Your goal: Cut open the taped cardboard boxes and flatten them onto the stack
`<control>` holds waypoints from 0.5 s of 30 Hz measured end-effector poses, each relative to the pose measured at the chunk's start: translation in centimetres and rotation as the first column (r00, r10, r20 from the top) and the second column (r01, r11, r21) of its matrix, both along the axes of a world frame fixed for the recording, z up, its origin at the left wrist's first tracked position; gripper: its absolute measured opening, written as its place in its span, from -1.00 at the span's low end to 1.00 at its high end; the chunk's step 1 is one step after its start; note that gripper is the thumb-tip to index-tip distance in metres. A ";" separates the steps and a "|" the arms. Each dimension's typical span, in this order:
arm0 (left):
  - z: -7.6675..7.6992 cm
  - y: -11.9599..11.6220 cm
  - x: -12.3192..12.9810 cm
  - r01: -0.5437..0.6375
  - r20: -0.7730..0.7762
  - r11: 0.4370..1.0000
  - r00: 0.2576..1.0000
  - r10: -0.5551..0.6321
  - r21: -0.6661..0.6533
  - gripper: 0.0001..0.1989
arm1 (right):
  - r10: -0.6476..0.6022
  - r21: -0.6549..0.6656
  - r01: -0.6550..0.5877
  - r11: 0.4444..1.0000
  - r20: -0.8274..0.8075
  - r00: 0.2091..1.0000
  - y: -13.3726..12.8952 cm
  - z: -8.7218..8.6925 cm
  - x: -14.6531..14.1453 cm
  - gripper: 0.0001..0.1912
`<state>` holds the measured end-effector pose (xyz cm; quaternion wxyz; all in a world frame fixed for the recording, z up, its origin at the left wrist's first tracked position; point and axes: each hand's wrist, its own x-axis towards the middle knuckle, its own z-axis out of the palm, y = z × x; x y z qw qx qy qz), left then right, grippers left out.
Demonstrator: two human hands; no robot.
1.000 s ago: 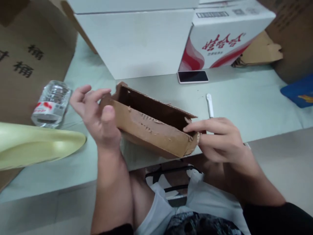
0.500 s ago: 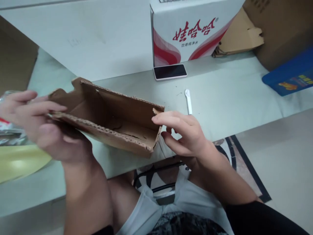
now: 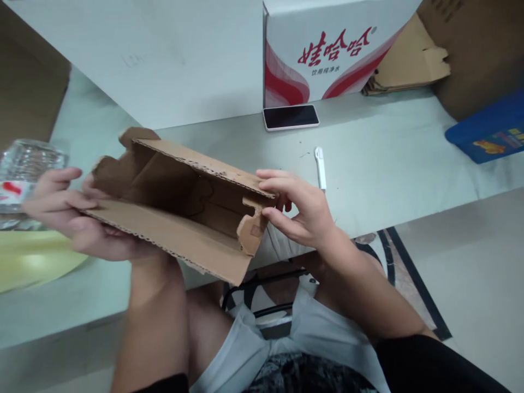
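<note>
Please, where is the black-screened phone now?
In the head view, the phone lies on the table, right of centre near the top, just in front of the white-and-red box.

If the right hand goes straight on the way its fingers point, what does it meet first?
The open cardboard box: the right hand appears to touch its right end, beside the ragged flap, though exact depth is unclear.

1. A table point(image 3: 368, 147) with a smooth, pale green surface crosses the room.
2. Pale, glossy floor point(image 3: 470, 251) shows beyond its near edge.
3. A dark band point(image 3: 418, 284) borders mottled brown-and-white patterning point(image 3: 403, 289) on the floor.
4. Black curved bars point(image 3: 272, 311) sit below the table edge.
5. Light is soft, with faint shadows.
</note>
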<state>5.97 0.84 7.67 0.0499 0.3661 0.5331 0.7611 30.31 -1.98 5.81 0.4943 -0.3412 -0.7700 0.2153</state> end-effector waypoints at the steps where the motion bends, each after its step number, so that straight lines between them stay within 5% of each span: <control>1: -0.2 0.0 0.1 -0.030 -0.034 0.996 0.999 0.033 0.084 -0.83 | -0.026 -0.029 0.027 0.999 0.011 1.000 0.0 0.0 -0.1 -0.76; 3: -0.6 -0.1 0.2 -0.014 -0.080 0.990 0.996 0.025 0.143 -0.91 | -0.087 -0.091 0.089 0.992 0.022 0.996 0.1 0.0 -0.3 -0.78; 10: -0.7 -0.3 0.1 0.125 -0.114 0.967 0.988 -0.102 0.223 -0.72 | -0.299 -0.251 0.281 0.926 -0.036 0.954 0.5 -0.6 -1.3 -0.84; 15: -0.8 -0.3 0.1 0.248 -0.129 0.937 0.966 -0.222 0.244 -0.78 | -0.438 -0.279 0.383 0.881 -0.172 0.882 0.7 -0.6 -2.1 -0.69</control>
